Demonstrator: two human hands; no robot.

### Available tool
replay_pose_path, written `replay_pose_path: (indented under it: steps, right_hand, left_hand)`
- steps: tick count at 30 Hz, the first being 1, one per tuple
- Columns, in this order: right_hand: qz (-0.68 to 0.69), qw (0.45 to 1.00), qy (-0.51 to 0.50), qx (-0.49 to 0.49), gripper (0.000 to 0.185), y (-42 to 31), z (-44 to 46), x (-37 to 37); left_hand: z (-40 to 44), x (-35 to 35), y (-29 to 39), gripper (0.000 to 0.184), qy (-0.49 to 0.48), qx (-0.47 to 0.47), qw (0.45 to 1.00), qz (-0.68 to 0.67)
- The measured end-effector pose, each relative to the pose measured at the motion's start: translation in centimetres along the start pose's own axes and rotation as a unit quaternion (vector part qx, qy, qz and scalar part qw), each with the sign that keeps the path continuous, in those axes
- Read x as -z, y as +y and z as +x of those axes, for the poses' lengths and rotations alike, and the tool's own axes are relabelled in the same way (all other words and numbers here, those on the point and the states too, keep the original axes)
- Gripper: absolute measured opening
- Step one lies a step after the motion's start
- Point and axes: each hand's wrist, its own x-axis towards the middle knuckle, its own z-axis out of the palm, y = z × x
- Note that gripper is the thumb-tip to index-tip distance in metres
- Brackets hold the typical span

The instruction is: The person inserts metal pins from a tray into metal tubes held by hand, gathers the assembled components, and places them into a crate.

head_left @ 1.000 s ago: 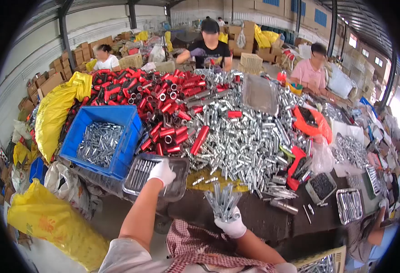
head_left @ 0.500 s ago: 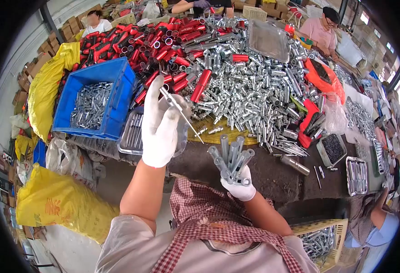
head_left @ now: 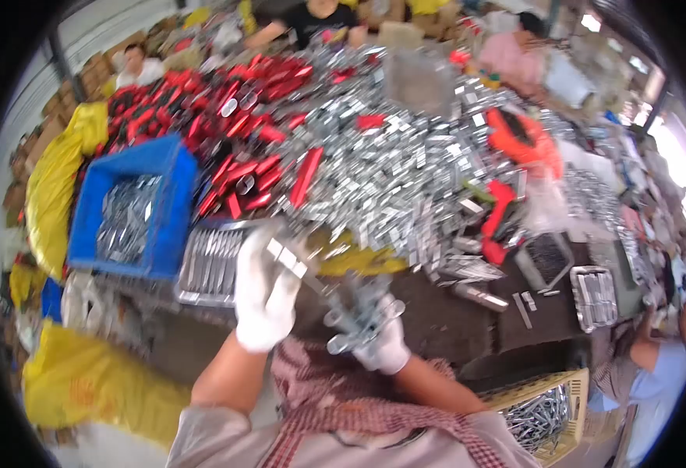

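Observation:
My left hand point(head_left: 265, 300), in a white glove, is raised at the near edge of the table and holds a slim metal piece point(head_left: 287, 257) between thumb and fingers. To its right, my gloved right hand point(head_left: 386, 343) is closed round a bunch of metal tubes point(head_left: 358, 312) whose open ends point up and outward. The far end of the piece in my left hand reaches close to the bunch; blur hides whether they touch. Behind my left hand lies a clear tray point(head_left: 187, 295) with slim metal pieces in rows. Beyond both hands rises a heap of metal parts point(head_left: 390, 179).
At left stand a blue bin point(head_left: 82, 238) of metal parts and yellow sacks point(head_left: 93, 382). Red parts point(head_left: 242, 125) are piled behind. A foil tray point(head_left: 594, 300) lies at right, above a cream crate point(head_left: 577, 421). Several people are around the table.
My left hand has come back from the tray with a metal piece, first lifted, now lower and nearer the bunch. My right hand has shifted slightly left, its tubes tilting left. The whole view is blurred.

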Motion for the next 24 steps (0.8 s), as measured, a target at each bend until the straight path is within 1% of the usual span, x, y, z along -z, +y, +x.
replay_pose_path:
  steps: [1,2,3,4,5,7,8,9,11,12,13,15,16,17,20,21,23,24]
  right_hand:
    - [-0.052,0.998,0.04,0.016,0.054,-0.1,-0.2,-0.9]
    - [-0.079,0.994,0.078,0.002,0.053,-0.3,-0.2,-0.9]
    - [-0.081,0.994,0.065,0.014,0.053,-0.2,-0.1,-1.9]
    - [-0.025,1.0,0.013,-0.006,0.053,-0.3,0.1,-1.7]
    - [-0.015,1.0,-0.007,-0.009,0.056,-0.4,0.0,-0.8]
    - [-0.034,0.999,0.029,-0.003,0.055,-0.5,-0.2,-0.4]
    - [-0.452,0.876,0.068,0.151,0.068,0.3,-0.6,3.0]
    - [-0.453,0.875,0.064,0.157,0.068,0.4,-0.7,2.5]
    - [-0.557,0.799,0.076,0.214,0.082,1.1,-1.2,1.0]
    - [-0.498,0.847,0.105,0.157,0.081,0.6,-0.9,1.0]
    - [-0.494,0.851,0.098,0.15,0.081,0.7,-1.0,1.0]
    - [-0.325,0.938,-0.008,0.119,0.069,0.6,-0.8,0.5]
    - [-0.077,0.996,0.029,0.033,0.053,-0.1,-0.6,0.0]
    - [0.018,0.999,-0.051,-0.004,0.052,0.0,-0.2,-0.8]
    - [0.033,0.999,0.01,0.006,0.049,-0.2,-0.3,0.3]
    - [0.034,0.999,0.008,-0.006,0.049,-0.3,-0.3,0.3]
    - [0.004,0.999,0.038,-0.004,0.047,-0.3,-0.5,0.1]
    - [-0.034,0.994,0.106,0.023,0.046,-0.2,-0.5,0.2]
  left_hand:
    - [-0.2,-0.5,-0.3,0.051,-0.019,-0.023,0.998,-0.046]
    - [-0.5,-0.7,0.2,0.052,-0.034,-0.005,0.999,-0.029]
    - [-0.8,-1.0,0.2,0.053,-0.052,0.005,0.998,-0.035]
    - [-1.1,-1.2,0.2,0.053,-0.075,-0.015,0.997,-0.006]
    - [-1.9,-2.3,0.0,0.054,-0.021,0.021,0.999,-0.035]
    - [-2.3,-2.6,0.0,0.056,0.01,0.056,0.997,-0.044]
    - [-2.2,-2.6,0.0,0.056,0.004,0.048,0.998,-0.047]
    - [-2.3,-2.5,0.0,0.057,0.0,0.045,0.998,-0.045]
    - [-2.2,-2.2,0.1,0.058,-0.003,0.04,0.999,-0.036]
    - [-2.3,-2.1,0.0,0.053,-0.011,0.041,0.997,-0.058]
    - [-2.4,-2.1,0.0,0.051,-0.016,0.042,0.996,-0.077]
    - [-2.6,-2.2,0.0,0.049,-0.008,0.062,0.991,-0.116]
    - [-2.5,-2.2,0.1,0.051,-0.005,0.057,0.994,-0.097]
    - [-2.5,-2.2,0.1,0.056,-0.003,0.053,0.995,-0.08]
    - [-2.7,-2.1,-0.3,0.056,-0.002,0.035,0.993,-0.117]
    - [-2.6,-2.0,-0.2,0.054,-0.005,0.037,0.992,-0.123]
    - [-2.7,-1.9,-0.2,0.054,-0.018,0.037,0.994,-0.102]
    - [-2.7,-1.7,-0.8,0.052,-0.05,0.012,0.993,-0.103]
